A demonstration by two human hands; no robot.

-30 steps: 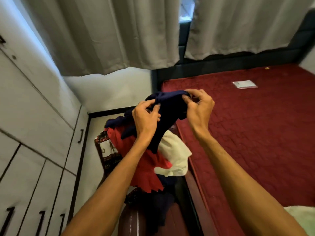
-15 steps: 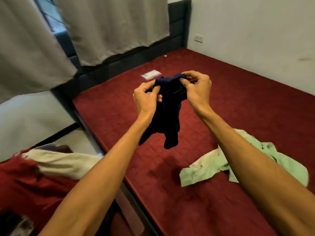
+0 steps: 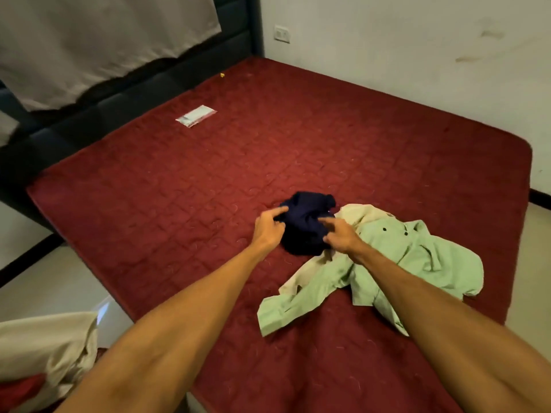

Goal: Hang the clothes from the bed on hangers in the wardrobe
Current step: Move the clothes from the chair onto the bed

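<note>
Bed (image 3: 185, 186): red mattress, mostly bare, which took up most of the view.
Navy item (image 3: 304, 222): lay bunched in a heap near the middle of the bed, touching the left edge of the green shirt. Not on a hanger.
Green shirt (image 3: 411, 257): sprawled flat and crumpled on the near right part of the bed, buttons showing. Also not hung.
Left hand (image 3: 268, 231): was at the left side of the navy heap, fingers loose and spread, one fingertip touching the cloth. It looked let go rather than gripping.
Right hand (image 3: 343, 236): hovered over the near right edge of the navy heap, index finger out, nothing pinched in it as far as I could see.
Other clothes (image 3: 44, 353): a cream and red pile sat off the bed at the near left corner; I couldn't tell what it rested on.
Packet (image 3: 196, 115): small white thing at the far left of the bed, not clothing.
Wardrobe and hangers: out of view.
Progress: I'd guess early. At least two garments were left on the bed, and no hung clothes were in sight.
</note>
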